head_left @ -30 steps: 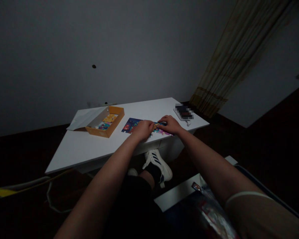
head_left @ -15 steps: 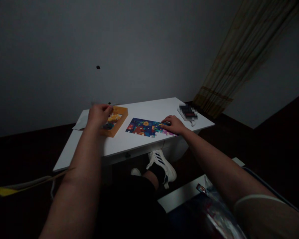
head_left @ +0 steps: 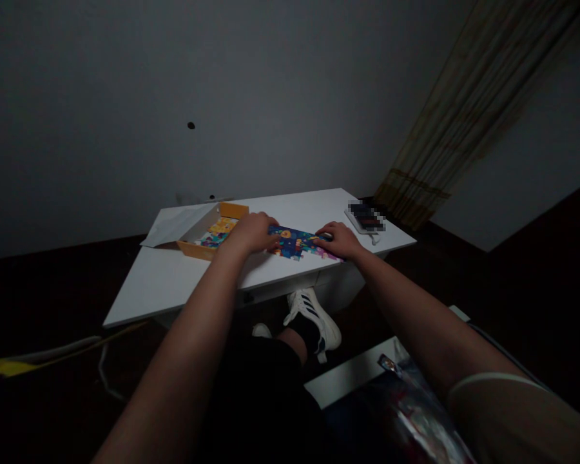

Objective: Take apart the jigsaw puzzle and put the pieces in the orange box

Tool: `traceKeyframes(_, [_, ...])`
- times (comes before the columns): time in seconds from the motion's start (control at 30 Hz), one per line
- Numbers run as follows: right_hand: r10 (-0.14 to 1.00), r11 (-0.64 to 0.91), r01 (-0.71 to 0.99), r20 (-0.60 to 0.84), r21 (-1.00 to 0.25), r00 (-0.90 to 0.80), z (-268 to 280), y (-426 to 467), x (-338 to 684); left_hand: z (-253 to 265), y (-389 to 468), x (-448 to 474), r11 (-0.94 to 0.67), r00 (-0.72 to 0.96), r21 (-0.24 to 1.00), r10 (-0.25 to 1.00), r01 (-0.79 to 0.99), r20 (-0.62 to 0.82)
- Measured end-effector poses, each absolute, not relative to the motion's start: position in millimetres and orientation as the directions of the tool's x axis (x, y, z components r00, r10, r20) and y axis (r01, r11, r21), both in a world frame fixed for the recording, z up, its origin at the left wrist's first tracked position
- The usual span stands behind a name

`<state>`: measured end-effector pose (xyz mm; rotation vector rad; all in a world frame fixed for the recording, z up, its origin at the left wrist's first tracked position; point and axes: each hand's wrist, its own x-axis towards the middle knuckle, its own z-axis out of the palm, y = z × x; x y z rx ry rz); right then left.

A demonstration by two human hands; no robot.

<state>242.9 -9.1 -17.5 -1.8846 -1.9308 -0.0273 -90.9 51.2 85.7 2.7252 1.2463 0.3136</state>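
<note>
A partly assembled jigsaw puzzle (head_left: 289, 241) with a dark blue, colourful picture lies on the white table, its front edge jagged with tabs. My left hand (head_left: 255, 232) is closed at the puzzle's left end, fingers and thumb on it and covering that end. At the right end, my right hand (head_left: 342, 241) has its fingers bent over the puzzle and its thumb against the pieces. Just left of my left hand stands an orange-edged box (head_left: 193, 250) holding several loose colourful pieces.
A pale sheet (head_left: 174, 227) lies against the box's left side. On the right of the white table (head_left: 145, 293) is a blurred dark item (head_left: 366, 218) on a white base. My shoe (head_left: 314, 319) is below the table edge. A glossy package (head_left: 423, 412) lies at lower right.
My left hand has come from above the box, rightward to the puzzle's left end. The box and its loose pieces are now uncovered. My right hand has stayed at the puzzle's right end.
</note>
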Motion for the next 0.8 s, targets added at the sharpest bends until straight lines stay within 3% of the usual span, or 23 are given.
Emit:
traceKeyframes(0.07, [0.942,0.049,0.955,0.332,-0.294,0.054,-18.7,-8.2,243.6,73.1,42.6,-70.3,-0.704,0.725,0.312,0.685,0.638,0.065])
traceKeyframes(0.13, [0.938,0.042,0.952,0.34,-0.304,0.068,-19.7,-7.1,245.0,58.5,34.9,-55.0,-0.737,0.767,0.335,0.639,0.587,0.061])
traceKeyframes(0.33, [0.939,0.071,0.938,0.341,-0.339,0.052,-21.3,-3.7,250.3,36.9,19.9,-42.0,-0.714,0.747,0.265,0.663,0.648,-0.041])
traceKeyframes(0.8, [0.94,0.098,0.905,0.336,-0.414,0.052,-23.6,-0.3,253.3,64.9,-17.2,-25.8,-0.711,0.714,0.069,0.69,0.699,-0.116])
